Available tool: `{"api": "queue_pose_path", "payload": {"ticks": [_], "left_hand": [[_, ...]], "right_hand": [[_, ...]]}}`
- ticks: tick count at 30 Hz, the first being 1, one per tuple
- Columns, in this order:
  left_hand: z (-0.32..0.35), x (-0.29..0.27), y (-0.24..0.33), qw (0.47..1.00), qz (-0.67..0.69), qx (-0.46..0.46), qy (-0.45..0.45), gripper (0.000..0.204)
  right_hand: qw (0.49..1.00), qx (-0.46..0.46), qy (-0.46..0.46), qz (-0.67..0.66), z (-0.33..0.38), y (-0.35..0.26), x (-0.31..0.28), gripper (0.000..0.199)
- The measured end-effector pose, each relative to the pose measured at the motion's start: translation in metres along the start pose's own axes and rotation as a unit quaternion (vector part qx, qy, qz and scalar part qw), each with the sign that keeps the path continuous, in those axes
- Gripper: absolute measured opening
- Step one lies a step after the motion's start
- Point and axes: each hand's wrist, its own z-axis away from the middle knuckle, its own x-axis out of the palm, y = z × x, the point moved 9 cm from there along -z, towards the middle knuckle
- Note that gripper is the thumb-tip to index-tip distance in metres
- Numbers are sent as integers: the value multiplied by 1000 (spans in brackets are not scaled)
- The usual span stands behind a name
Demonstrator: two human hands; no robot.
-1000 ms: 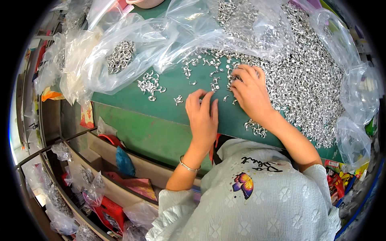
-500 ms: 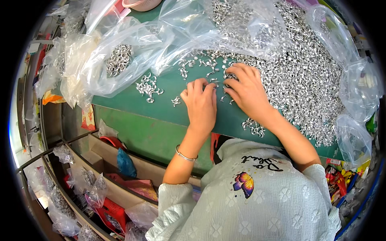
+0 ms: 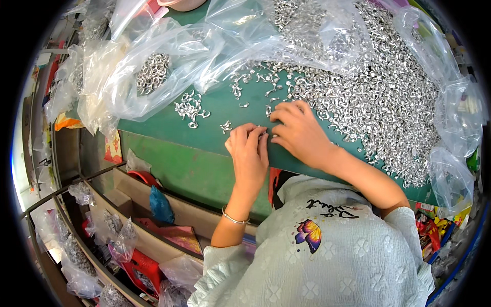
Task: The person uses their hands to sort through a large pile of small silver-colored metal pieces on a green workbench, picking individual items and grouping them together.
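Black lettering (image 3: 333, 211) on shirt (image 3: 353, 266); grips (image 3: 249, 153) (image 3: 303, 135) near metal pieces (image 3: 373, 105).

Bowl (image 3: 183, 4) cropped, grip of left fingers (image 3: 245, 133) unclear

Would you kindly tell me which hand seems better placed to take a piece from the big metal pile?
Probably the right hand: it lies between the left hand and the big pile of silvery pieces, near its edge. The left hand sits farther off, closer to the small cluster at left.
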Motion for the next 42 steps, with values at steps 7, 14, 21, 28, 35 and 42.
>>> {"api": "queue_pose_path", "payload": {"ticks": [7,14,21,28,35,42], "left_hand": [[-1,5,11,1000,17,7,-12,34],[10,17,10,1000,18,16,-15,32],[13,9,4,997,76,-13,10,29],[-1,21,21,999,9,47,-20,26],[6,21,13,997,63,26,-34,24],[4,21,13,998,50,43,-25,17]], "right_hand": [[987,75,85,112,-36,59,-11,9],[995,3,25,93,-6,19,-4,7],[999,6,-9,-42,14,5,-5,12],[999,-11,-19,48,14,20,-6,18],[997,9,4,74,10,37,-25,19],[989,-70,-73,111,-2,30,11,24]]}}
